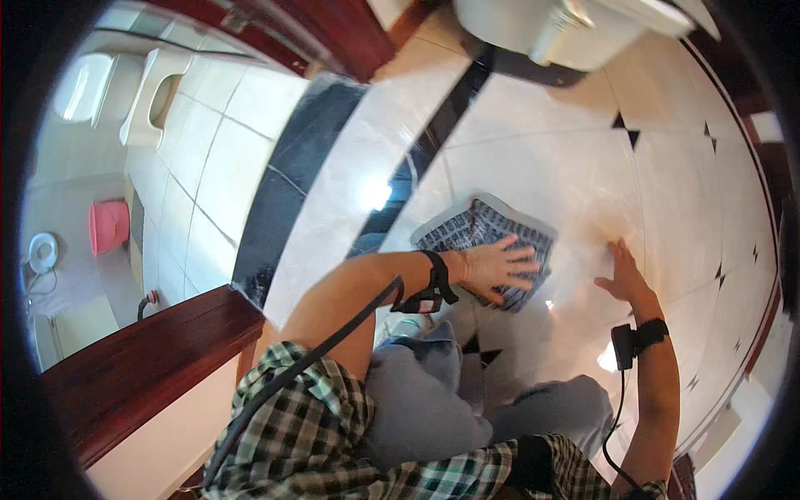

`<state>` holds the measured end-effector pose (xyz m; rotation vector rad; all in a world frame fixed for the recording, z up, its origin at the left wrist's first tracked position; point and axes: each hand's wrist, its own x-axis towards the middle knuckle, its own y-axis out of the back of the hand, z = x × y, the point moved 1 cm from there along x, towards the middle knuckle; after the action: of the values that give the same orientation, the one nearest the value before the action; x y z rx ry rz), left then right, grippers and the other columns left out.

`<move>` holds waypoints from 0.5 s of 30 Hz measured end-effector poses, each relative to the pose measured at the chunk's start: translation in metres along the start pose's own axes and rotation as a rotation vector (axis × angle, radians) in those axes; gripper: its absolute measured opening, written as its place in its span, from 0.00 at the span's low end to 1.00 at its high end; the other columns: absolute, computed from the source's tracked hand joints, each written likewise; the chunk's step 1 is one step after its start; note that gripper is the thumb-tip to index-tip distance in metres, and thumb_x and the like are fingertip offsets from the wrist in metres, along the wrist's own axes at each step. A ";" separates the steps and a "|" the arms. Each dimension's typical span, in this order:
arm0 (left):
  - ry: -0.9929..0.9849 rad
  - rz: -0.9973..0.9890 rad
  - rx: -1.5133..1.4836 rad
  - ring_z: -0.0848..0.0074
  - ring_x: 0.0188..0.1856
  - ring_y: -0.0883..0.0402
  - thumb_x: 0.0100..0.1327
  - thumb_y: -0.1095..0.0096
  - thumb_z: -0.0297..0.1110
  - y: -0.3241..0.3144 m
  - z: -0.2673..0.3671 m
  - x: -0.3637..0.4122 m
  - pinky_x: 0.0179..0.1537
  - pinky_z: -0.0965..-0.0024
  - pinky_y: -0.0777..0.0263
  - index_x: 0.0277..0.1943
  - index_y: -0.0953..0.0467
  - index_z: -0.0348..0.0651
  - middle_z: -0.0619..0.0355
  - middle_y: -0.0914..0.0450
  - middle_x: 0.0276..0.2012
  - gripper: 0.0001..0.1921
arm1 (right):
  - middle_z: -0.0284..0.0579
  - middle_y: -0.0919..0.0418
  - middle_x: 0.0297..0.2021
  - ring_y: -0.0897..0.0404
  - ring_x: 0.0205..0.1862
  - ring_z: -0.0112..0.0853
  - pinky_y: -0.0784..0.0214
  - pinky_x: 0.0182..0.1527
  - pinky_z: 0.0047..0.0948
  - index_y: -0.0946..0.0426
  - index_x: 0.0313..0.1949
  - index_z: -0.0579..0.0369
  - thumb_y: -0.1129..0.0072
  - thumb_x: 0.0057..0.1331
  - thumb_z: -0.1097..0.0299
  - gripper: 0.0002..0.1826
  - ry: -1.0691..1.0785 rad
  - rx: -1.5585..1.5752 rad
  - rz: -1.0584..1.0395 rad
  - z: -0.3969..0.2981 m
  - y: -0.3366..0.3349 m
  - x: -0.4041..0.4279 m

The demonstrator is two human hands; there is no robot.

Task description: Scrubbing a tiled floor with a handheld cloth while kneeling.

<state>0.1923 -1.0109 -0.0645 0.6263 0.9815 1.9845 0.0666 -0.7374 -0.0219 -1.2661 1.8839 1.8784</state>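
A dark patterned cloth with a grey border (462,228) lies spread on the glossy tiled floor (531,156) in front of me. My left hand (500,269) is over its lower right part, fingers apart and slightly blurred; the palm appears to rest on the cloth. To the right, my right hand (620,272) holds nothing, and its fingertips are at or just above the bare tiles. A black strap with a small device and a cable is on each wrist. My bent knees in grey trousers (425,400) are below the cloth.
A white ceramic fixture (556,31) stands at the top. Past the black threshold (294,156) on the left is a tiled bathroom with a white stool (147,103) and a pink bucket (108,226). A dark red wooden door frame (169,362) flanks the opening at the lower left.
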 end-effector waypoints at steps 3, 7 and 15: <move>0.534 0.284 0.118 0.56 0.61 0.55 0.48 0.44 0.51 0.023 -0.009 -0.071 0.55 0.45 0.59 0.52 0.37 0.52 0.50 0.50 0.59 0.28 | 0.55 0.60 0.60 0.59 0.62 0.46 0.55 0.59 0.37 0.56 0.58 0.58 0.40 0.46 0.53 0.47 -0.185 -0.054 -0.130 -0.029 0.002 0.014; 1.296 0.672 0.323 0.55 0.58 0.48 0.47 0.45 0.48 0.039 0.012 -0.222 0.51 0.43 0.57 0.50 0.34 0.50 0.48 0.43 0.54 0.25 | 0.56 0.45 0.55 0.46 0.57 0.44 0.49 0.56 0.37 0.48 0.55 0.62 0.42 0.46 0.49 0.43 -0.238 -0.311 -0.288 -0.076 0.025 0.032; 2.687 1.117 0.537 0.54 0.59 0.49 0.54 0.57 0.57 -0.009 0.053 -0.461 0.53 0.46 0.55 0.56 0.41 0.51 0.45 0.49 0.58 0.30 | 0.62 0.30 0.39 0.34 0.47 0.51 0.41 0.48 0.41 0.32 0.40 0.67 0.49 0.49 0.49 0.30 -0.256 -0.337 -0.214 -0.060 -0.033 0.071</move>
<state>0.4846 -1.3715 -0.0749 1.0636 -1.0274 -0.8605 0.0699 -0.8149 -0.0828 -1.1896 1.2909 2.1775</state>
